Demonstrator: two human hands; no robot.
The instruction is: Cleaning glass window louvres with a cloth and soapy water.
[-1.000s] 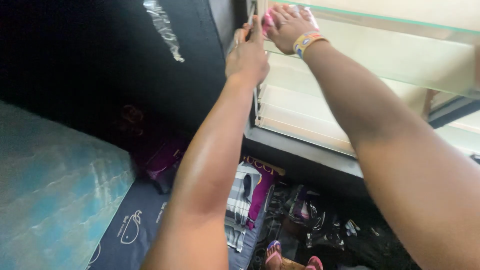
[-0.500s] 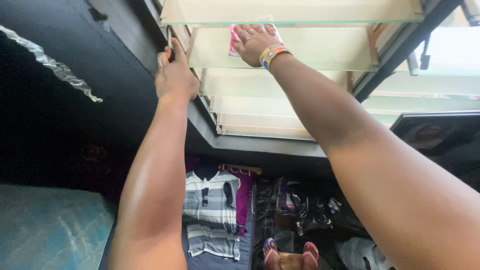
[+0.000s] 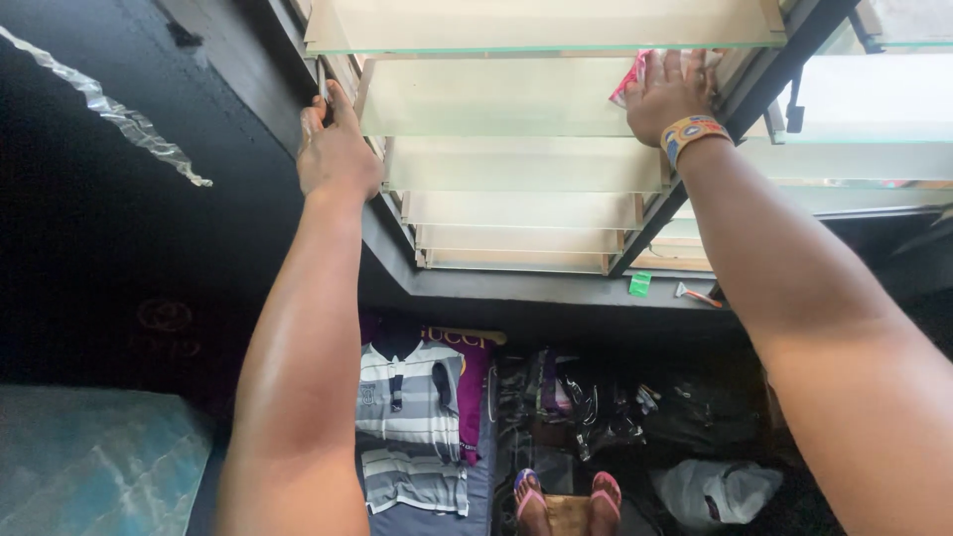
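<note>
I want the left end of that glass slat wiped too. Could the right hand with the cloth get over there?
Probably yes. The right hand presses the pink cloth at the glass slat's right end, and the pane between looks bare. The left hand grips only the frame edge.

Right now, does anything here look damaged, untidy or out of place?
Yes. A crumpled strip of clear plastic hangs loose and askew on the dark wall, and clothes, including a striped shirt, lie jumbled on the floor below the window.

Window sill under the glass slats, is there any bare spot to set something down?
The dark window sill is bare from the left corner to the small green item. Right of that, a razor-like tool lies on it. The floor below is crowded with bags and clothes.
</note>
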